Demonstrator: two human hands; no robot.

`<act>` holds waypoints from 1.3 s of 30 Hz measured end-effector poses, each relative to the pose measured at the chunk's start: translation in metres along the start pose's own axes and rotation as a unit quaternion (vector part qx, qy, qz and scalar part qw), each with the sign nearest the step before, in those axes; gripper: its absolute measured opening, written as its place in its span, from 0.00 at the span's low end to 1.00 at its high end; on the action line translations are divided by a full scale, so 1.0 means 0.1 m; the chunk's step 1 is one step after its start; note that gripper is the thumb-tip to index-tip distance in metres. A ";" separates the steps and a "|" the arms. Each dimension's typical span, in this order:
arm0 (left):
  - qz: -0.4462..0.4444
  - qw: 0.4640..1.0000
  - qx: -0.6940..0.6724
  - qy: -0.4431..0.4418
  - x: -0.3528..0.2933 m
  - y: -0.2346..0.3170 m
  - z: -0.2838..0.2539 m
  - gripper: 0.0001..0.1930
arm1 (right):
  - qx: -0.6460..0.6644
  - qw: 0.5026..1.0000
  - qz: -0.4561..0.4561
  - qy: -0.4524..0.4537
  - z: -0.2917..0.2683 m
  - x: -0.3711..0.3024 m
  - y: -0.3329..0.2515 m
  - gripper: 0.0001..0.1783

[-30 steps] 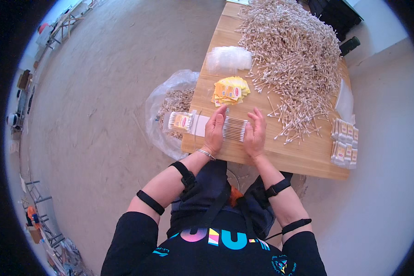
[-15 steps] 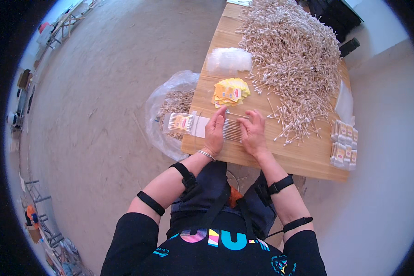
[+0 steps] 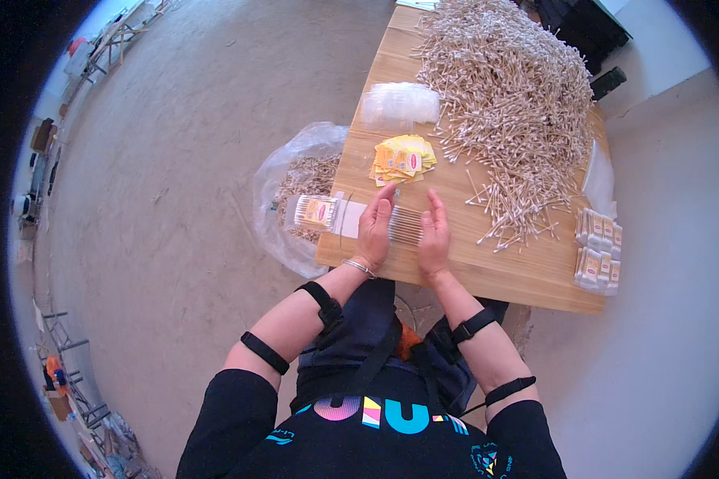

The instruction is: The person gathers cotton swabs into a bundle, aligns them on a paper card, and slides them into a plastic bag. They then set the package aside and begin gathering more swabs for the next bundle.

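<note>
A row of cotton swabs (image 3: 405, 226) lies side by side on the wooden table (image 3: 487, 279), between my two hands. My left hand (image 3: 373, 231) stands on edge at the row's left ends, fingers stretched out. At the right ends my right hand (image 3: 434, 239) is also held upright, its fingers straight and close to the swab tips. Beside my left hand is a white card-like piece (image 3: 350, 219), partly covered by the hand. A clear pack of swabs with a yellow label (image 3: 315, 211) lies left of it, over the table's edge.
A large heap of loose swabs (image 3: 511, 104) covers the table's far right. Yellow cards (image 3: 405, 160) and clear plastic sleeves (image 3: 399, 106) lie beyond my hands. Filled packs (image 3: 597, 249) stand at the right edge. A plastic bag of swabs (image 3: 299, 180) sits left of the table.
My right hand has straightened its bent fingers and turned edge-on, closing in against the row's right ends. The single swab at the row's far side no longer stands apart. My left hand has barely moved.
</note>
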State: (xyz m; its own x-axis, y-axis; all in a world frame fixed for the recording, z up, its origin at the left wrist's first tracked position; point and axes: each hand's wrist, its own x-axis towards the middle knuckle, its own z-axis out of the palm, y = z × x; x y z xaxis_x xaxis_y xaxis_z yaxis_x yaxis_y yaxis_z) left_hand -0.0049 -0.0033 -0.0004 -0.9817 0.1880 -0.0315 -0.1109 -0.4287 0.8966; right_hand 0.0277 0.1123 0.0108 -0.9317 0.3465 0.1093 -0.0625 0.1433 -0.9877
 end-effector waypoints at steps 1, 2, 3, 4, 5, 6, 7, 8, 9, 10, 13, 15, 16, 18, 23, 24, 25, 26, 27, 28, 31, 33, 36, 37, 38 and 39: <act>0.011 1.000 0.017 0.018 -0.01 0.00 0.00 0.26 | -0.009 1.000 -0.006 -0.013 0.03 0.00 -0.02 0.26; 0.021 0.999 0.033 0.037 -0.01 0.00 0.00 0.25 | -0.019 0.999 -0.012 -0.026 0.04 -0.01 -0.03 0.26; 0.022 0.999 0.032 0.035 -0.01 0.01 0.00 0.25 | -0.019 0.999 -0.013 -0.025 0.02 0.00 0.00 0.26; 0.011 0.999 0.027 0.017 0.00 0.02 -0.01 0.26 | -0.060 0.997 -0.044 -0.027 -0.01 -0.01 0.03 0.28; 0.001 1.000 0.022 -0.001 0.00 0.02 0.00 0.27 | -0.102 0.992 -0.075 -0.028 -0.05 -0.01 0.06 0.30; 0.000 1.000 0.022 0.000 0.00 0.02 0.00 0.27 | -0.102 0.992 -0.074 -0.030 -0.08 -0.05 0.06 0.30; 0.000 1.000 0.022 0.003 -0.01 0.02 0.00 0.27 | -0.259 0.956 -0.117 -0.072 -0.12 -0.11 0.04 0.33; 0.000 1.000 0.023 0.005 -0.01 0.02 0.00 0.27 | -0.408 0.892 -0.157 -0.112 -0.15 -0.15 0.04 0.38; -0.002 1.000 0.023 0.005 -0.02 0.01 -0.02 0.27 | -0.408 0.892 -0.155 -0.114 -0.14 -0.19 -0.02 0.38; 0.002 1.000 0.026 0.005 -0.02 0.00 -0.04 0.27 | -0.471 0.852 -0.145 -0.177 -0.12 -0.22 -0.08 0.42; 0.004 0.999 0.037 -0.005 -0.01 0.01 -0.02 0.27 | -0.539 0.800 -0.135 -0.227 -0.11 -0.24 -0.13 0.47; 0.004 0.999 0.047 -0.013 -0.01 0.01 -0.01 0.27 | -0.546 0.797 -0.139 -0.216 -0.12 -0.24 -0.16 0.49; 0.007 0.998 0.058 -0.019 -0.01 0.01 -0.02 0.27 | -0.541 0.798 -0.136 -0.229 -0.13 -0.24 -0.17 0.50; 0.010 0.997 0.069 -0.026 -0.02 0.02 -0.04 0.27 | -0.534 0.799 -0.134 -0.241 -0.13 -0.24 -0.19 0.51; 0.005 0.989 0.140 -0.046 -0.07 0.11 -0.10 0.24 | -0.542 0.793 -0.116 -0.253 -0.10 -0.25 -0.27 0.55; 0.004 0.989 0.141 -0.047 -0.10 0.14 -0.11 0.24 | -0.541 0.794 -0.115 -0.253 -0.10 -0.25 -0.27 0.55; 0.050 0.970 0.229 -0.059 -0.14 0.18 -0.13 0.23 | -0.540 0.795 -0.117 -0.252 -0.10 -0.24 -0.25 0.56; 0.095 0.942 0.315 -0.071 -0.20 0.21 -0.16 0.22 | -0.538 0.796 -0.119 -0.251 -0.11 -0.24 -0.24 0.57; 0.096 0.941 0.318 -0.070 -0.27 0.27 -0.18 0.22 | -0.536 0.797 -0.120 -0.251 -0.10 -0.25 -0.18 0.57; 0.139 0.884 0.433 -0.109 -0.35 0.32 -0.17 0.22 | -0.563 0.782 -0.152 -0.220 -0.12 -0.25 -0.09 0.57; 0.123 0.790 0.571 -0.188 -0.54 0.53 -0.16 0.24 | -0.574 0.772 -0.160 -0.221 -0.15 -0.25 -0.14 0.57; 0.068 0.766 0.595 -0.232 -0.60 0.58 -0.17 0.26 | -0.562 0.777 -0.135 -0.249 -0.14 -0.25 -0.19 0.57; 0.132 0.739 0.615 -0.243 -0.63 0.55 -0.17 0.29 | -0.555 0.784 -0.150 -0.233 -0.13 -0.25 -0.12 0.56; 0.129 0.728 0.627 -0.245 -0.63 0.54 -0.18 0.30 | -0.552 0.787 -0.152 -0.230 -0.12 -0.25 -0.11 0.56; 0.126 0.717 0.640 -0.248 -0.63 0.52 -0.18 0.32 | -0.549 0.790 -0.155 -0.227 -0.12 -0.25 -0.10 0.56; 0.125 0.717 0.640 -0.246 -0.63 0.51 -0.18 0.32 | -0.548 0.789 -0.156 -0.228 -0.12 -0.25 -0.09 0.56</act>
State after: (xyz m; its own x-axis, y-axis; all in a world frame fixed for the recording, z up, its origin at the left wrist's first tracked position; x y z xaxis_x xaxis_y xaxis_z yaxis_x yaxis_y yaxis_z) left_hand 0.0484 -0.0533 0.0395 -0.7372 0.6712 0.0780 0.6018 0.5997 0.5275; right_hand 0.0559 0.1137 0.0179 -0.9797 -0.1983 0.0288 -0.2000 0.9585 -0.2030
